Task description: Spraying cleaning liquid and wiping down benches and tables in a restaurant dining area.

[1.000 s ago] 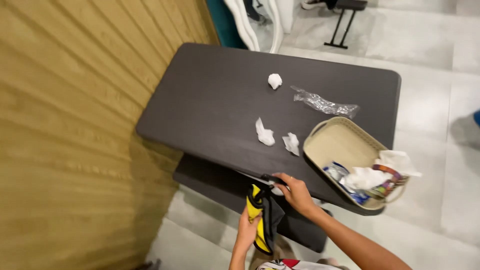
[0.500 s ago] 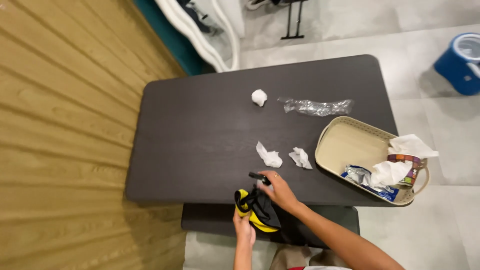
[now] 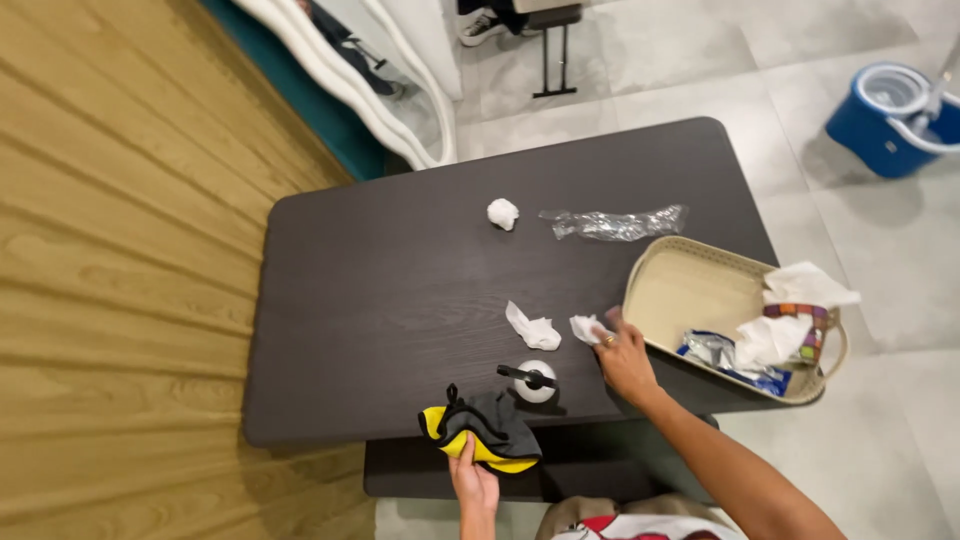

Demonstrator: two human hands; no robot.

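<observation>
hands at the near edge of a dark wood-grain table [image 3: 380,300]

left hand [image 3: 474,483] grips a soft grey-and-yellow cloth [image 3: 480,432] at the edge; right hand [image 3: 625,360], fingers spread, touches a crumpled white tissue [image 3: 587,327]. a white spray bottle [image 3: 534,380] stands between them; beyond, a beige woven-edge tray [image 3: 690,290] holds crinkled wrappers, and clear crumpled plastic [image 3: 615,223] lies farther off.

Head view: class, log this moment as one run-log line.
left hand: holds grey-and-yellow cloth | right hand: touches crumpled white tissue | spray bottle: standing on dark table

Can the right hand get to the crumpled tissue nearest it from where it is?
Probably yes: the right hand already reaches the crumpled tissue with its fingertips, with nothing lying between them.
</observation>
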